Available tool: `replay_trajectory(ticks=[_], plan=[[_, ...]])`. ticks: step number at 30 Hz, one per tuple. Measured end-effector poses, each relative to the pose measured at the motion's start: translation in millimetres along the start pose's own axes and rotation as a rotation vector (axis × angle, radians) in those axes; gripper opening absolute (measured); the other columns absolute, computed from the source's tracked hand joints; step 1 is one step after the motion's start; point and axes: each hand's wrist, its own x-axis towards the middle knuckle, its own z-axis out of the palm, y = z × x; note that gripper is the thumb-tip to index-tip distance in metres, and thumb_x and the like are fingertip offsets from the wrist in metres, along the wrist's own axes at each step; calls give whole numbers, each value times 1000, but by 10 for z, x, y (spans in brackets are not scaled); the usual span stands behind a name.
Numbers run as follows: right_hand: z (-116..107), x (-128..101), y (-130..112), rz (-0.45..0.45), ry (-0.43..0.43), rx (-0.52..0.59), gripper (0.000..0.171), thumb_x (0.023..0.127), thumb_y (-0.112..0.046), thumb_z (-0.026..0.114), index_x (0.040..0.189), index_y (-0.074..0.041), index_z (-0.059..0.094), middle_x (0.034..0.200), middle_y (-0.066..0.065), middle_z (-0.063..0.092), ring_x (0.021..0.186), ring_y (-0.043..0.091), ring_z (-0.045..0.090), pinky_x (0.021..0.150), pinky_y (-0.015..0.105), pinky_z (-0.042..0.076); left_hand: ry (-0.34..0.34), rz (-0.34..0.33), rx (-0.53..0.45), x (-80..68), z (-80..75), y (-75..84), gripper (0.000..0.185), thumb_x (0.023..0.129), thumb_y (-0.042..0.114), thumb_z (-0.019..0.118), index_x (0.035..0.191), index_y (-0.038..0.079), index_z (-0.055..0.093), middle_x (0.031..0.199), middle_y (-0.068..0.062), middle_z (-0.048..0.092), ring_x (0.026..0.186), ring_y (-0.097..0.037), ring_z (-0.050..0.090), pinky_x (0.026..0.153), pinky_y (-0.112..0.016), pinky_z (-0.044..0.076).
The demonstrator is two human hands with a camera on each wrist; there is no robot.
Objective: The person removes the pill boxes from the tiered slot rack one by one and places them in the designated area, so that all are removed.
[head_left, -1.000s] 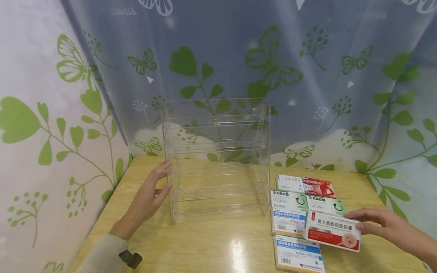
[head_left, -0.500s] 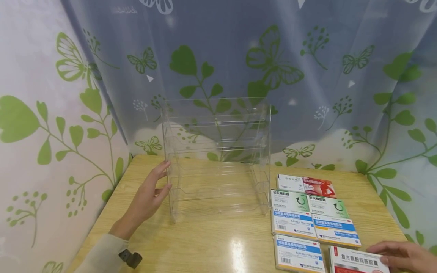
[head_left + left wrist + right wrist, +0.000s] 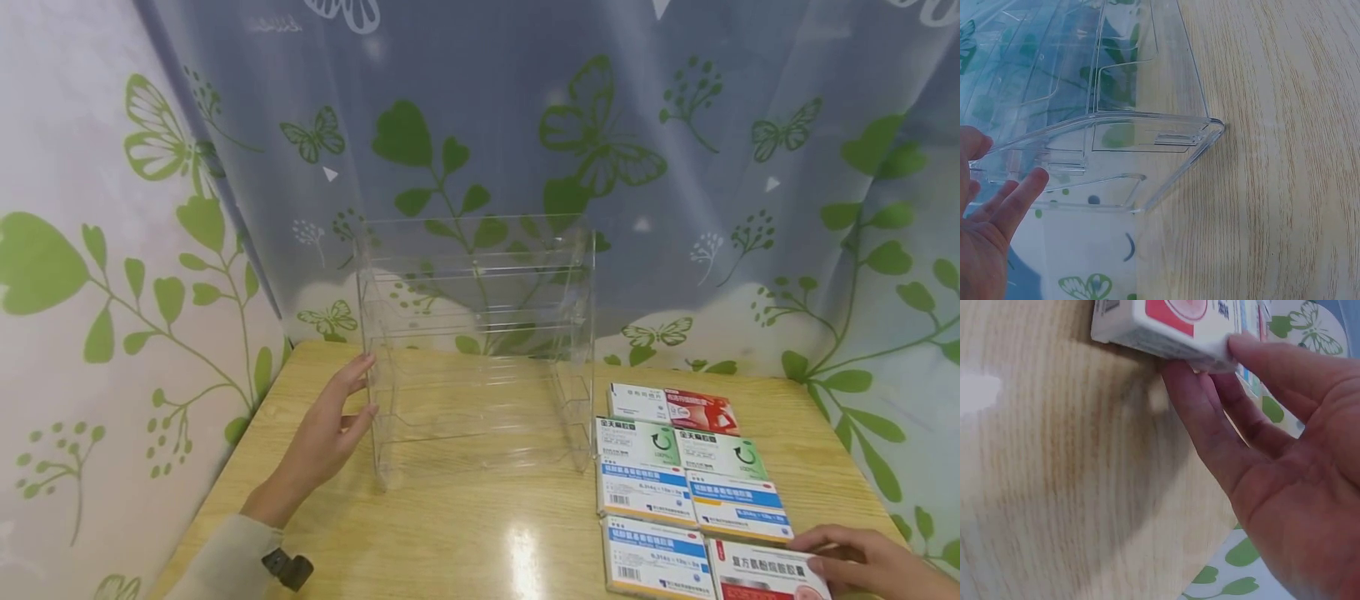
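In the head view, my left hand (image 3: 322, 433) rests its fingertips on the left side panel of a clear acrylic tiered display rack (image 3: 480, 329). The left wrist view has my extended fingers (image 3: 1019, 203) at the same transparent panel (image 3: 1166, 125). At the lower right, my right hand (image 3: 873, 558) pinches the right end of a white and red medicine box (image 3: 765, 567). Up close in the right wrist view, my thumb is on top of this box (image 3: 1172, 337) and the other fingers are below. Its left end lies beside a blue and white medicine box (image 3: 658, 558).
Further medicine boxes form two columns: two blue and white ones, a green and white pair including one box (image 3: 637, 442), a white box (image 3: 636, 402) and a red box (image 3: 701, 412). The wooden table (image 3: 450, 533) meets a butterfly-print curtain (image 3: 480, 125) behind the rack.
My right hand has carried the white and red box down toward the table's front, then slightly left against the blue and white box. My left hand stays at the rack.
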Motion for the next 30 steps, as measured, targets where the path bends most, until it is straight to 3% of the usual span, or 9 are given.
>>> replay_trajectory(ticks=[8, 14, 23, 30], plan=[[99, 56, -22, 101, 127, -88, 29, 112, -7, 56, 130, 14, 64, 120, 14, 73, 103, 27, 69, 86, 44, 70, -6, -10, 2, -4, -4, 7, 79, 103, -7, 68, 171, 12, 32, 172, -26, 36, 134, -52, 62, 82, -43, 73], [183, 84, -11, 180, 245, -85, 21, 112, -12, 61, 124, 4, 64, 109, 5, 68, 95, 24, 65, 78, 37, 64, -6, -9, 5, -2, -5, 3, 78, 103, -7, 68, 171, 12, 33, 172, -25, 35, 134, -52, 62, 82, -44, 73], [249, 87, -4, 193, 307, -39, 21, 108, -16, 69, 104, -3, 52, 106, 3, 64, 89, 23, 64, 69, 34, 57, -9, -19, -5, -1, 1, 8, 78, 104, -6, 67, 171, 12, 32, 173, -26, 35, 135, -53, 62, 83, -45, 72], [223, 111, -6, 166, 315, -69, 28, 110, -28, 69, 107, -2, 56, 103, 2, 66, 88, 22, 66, 69, 31, 62, -10, -31, -13, -7, 0, -4, 79, 104, -6, 67, 172, 14, 31, 174, -25, 34, 136, -53, 61, 84, -46, 72]])
